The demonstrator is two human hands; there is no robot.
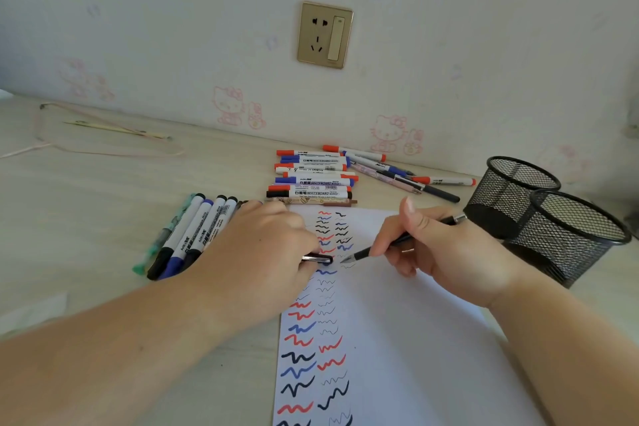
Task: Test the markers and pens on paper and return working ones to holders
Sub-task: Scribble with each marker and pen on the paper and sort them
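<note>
Head view shows my right hand (446, 252) pinching a thin black pen (404, 239) between thumb and fingers, its nib down on the paper (415, 339) at a faint squiggle beside the rows of red, blue and black test marks. The pen's long axis runs from the nib at lower left up to its silver end at upper right, and that end points almost straight at the two black mesh holders (549, 221), which stand just beyond my right hand on the surface (103, 201). My left hand (262, 252) rests on the left edge of the paper, fingers curled round what I take to be the pen's black cap (318, 258), whose open end faces the nib and sits just beside it. So I judge that capping comes first, a short meeting of both hands over the sheet; after that my right hand is far nearer the holders than my left. Untested-looking markers (311, 180) lie in a row past the paper's top edge, and more markers (193, 235) lie under my left wrist.
</note>
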